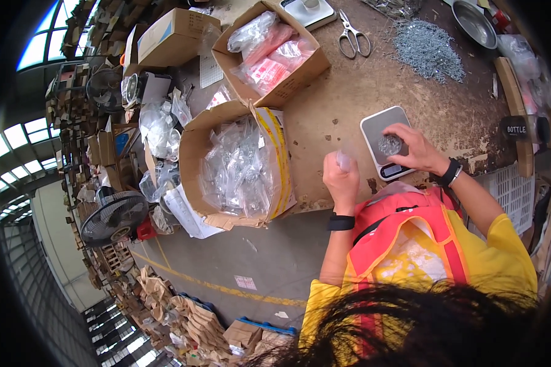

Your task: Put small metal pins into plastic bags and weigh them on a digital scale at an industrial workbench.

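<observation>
My right hand [413, 150] is curled round a small round cup [390, 145] with shiny metal pieces in it, over the plate of a white digital scale [376, 131]. I cannot tell whether the cup rests on the plate. To the left of the scale, my left hand [341, 178] is closed, with what looks like a small clear plastic bag [345, 161] poking out, partly blurred. Farther back on the table lies a heap of small grey metal screws or similar hardware [427, 50]. An open carton [281, 165] of filled clear bags stands left of my left hand.
Another carton [297, 76] with red and clear bags stands behind. Scissors [353, 38], a second scale [309, 11] and a metal bowl [474, 24] lie at the far side. A wooden strip [515, 116] edges the table's right. A fan [114, 218] stands at left.
</observation>
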A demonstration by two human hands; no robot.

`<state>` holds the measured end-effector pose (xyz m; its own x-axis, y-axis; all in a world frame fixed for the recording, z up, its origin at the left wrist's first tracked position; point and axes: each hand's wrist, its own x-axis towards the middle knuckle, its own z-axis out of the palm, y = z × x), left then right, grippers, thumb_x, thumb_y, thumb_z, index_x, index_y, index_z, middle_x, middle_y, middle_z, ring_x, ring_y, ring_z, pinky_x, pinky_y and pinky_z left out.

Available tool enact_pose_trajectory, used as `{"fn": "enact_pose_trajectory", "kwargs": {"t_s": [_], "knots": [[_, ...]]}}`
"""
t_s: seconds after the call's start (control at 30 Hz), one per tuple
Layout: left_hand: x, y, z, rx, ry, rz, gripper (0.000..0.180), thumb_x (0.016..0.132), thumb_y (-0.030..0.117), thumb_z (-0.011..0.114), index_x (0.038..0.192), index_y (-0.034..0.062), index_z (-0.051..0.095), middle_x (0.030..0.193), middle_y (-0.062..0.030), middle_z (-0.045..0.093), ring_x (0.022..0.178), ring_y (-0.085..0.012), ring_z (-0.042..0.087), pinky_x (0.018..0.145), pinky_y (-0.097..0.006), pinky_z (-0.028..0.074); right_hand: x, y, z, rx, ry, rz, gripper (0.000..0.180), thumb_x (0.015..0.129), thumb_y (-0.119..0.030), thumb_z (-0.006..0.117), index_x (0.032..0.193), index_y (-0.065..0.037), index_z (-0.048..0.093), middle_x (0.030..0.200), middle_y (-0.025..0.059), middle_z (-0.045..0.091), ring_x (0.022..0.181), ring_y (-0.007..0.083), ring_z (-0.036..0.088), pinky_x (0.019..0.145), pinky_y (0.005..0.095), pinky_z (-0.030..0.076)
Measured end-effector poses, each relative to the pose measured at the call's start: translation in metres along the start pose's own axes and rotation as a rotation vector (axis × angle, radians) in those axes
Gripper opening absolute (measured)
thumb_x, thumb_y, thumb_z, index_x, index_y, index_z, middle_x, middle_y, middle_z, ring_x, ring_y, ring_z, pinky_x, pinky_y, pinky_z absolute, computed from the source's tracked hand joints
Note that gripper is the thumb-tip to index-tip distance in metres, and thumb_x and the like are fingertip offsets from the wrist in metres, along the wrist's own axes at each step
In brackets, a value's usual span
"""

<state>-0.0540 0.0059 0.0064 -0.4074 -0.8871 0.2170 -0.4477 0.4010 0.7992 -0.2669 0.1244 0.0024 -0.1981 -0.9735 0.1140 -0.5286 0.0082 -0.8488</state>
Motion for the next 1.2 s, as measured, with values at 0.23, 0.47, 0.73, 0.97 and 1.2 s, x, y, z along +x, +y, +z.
{"fn": "enact_pose_trajectory", "kwargs": {"t_s": [0.23, 0.47, 0.73, 0.97, 1.2], "knots": [[-0.008, 0.013, 0.001, 0.064, -0.044, 0.159, 0.025, 0.079, -0.002, 0.066, 0.104, 0.0026, 0.061, 0.097, -0.0168, 0.060, 0.084, -0.0406, 0.063, 0.070, -0.048, 0.053, 0.024, -0.061, -0.004, 0.267, -0.283, 0.260, 0.064, 0.081, -0.028, 0.082, 0.132, 0.000, 0.057, 0.102, 0.0101, 0.065, 0.080, 0.0172, 0.060, 0.070, 0.0311, 0.051], [-0.006, 0.024, -0.009, -0.113, -0.030, 0.065, 0.010, 0.087, 0.002, 0.067, 0.096, 0.0010, 0.064, 0.087, -0.0135, 0.065, 0.076, -0.0301, 0.064, 0.069, -0.037, 0.052, 0.042, -0.059, -0.007, 0.022, -0.247, 0.024, 0.049, 0.083, -0.033, 0.077, 0.114, 0.001, 0.060, 0.098, 0.0149, 0.061, 0.081, 0.0301, 0.061, 0.075, 0.0392, 0.050], [-0.011, 0.021, -0.015, -0.298, -0.186, -0.258, 0.009, 0.092, 0.009, 0.068, 0.096, 0.0004, 0.067, 0.077, -0.0087, 0.068, 0.072, -0.0131, 0.063, 0.068, -0.031, 0.052, 0.067, -0.073, -0.006, -0.309, -0.321, -0.060, 0.050, 0.083, -0.044, 0.072, 0.092, 0.003, 0.063, 0.084, 0.0231, 0.061, 0.082, 0.0430, 0.062, 0.074, 0.0471, 0.050], [-0.010, -0.011, -0.004, -0.516, -0.316, -0.463, 0.011, 0.090, 0.010, 0.068, 0.096, 0.0014, 0.068, 0.079, -0.0004, 0.066, 0.070, -0.0102, 0.059, 0.064, -0.028, 0.048, 0.106, -0.082, -0.004, -0.451, -0.559, 0.017, 0.063, 0.079, -0.053, 0.069, 0.069, 0.009, 0.063, 0.068, 0.0289, 0.061, 0.069, 0.0479, 0.064, 0.064, 0.0526, 0.051], [-0.006, -0.042, -0.011, -0.292, -0.199, -0.425, 0.023, 0.089, 0.010, 0.066, 0.109, 0.0013, 0.070, 0.089, 0.0004, 0.066, 0.079, -0.0090, 0.059, 0.071, -0.026, 0.049, 0.038, 0.015, -0.070, -0.338, -0.042, 0.398, 0.050, 0.083, -0.042, 0.070, 0.085, 0.007, 0.063, 0.078, 0.0305, 0.065, 0.076, 0.0466, 0.066, 0.072, 0.0504, 0.053]]}}
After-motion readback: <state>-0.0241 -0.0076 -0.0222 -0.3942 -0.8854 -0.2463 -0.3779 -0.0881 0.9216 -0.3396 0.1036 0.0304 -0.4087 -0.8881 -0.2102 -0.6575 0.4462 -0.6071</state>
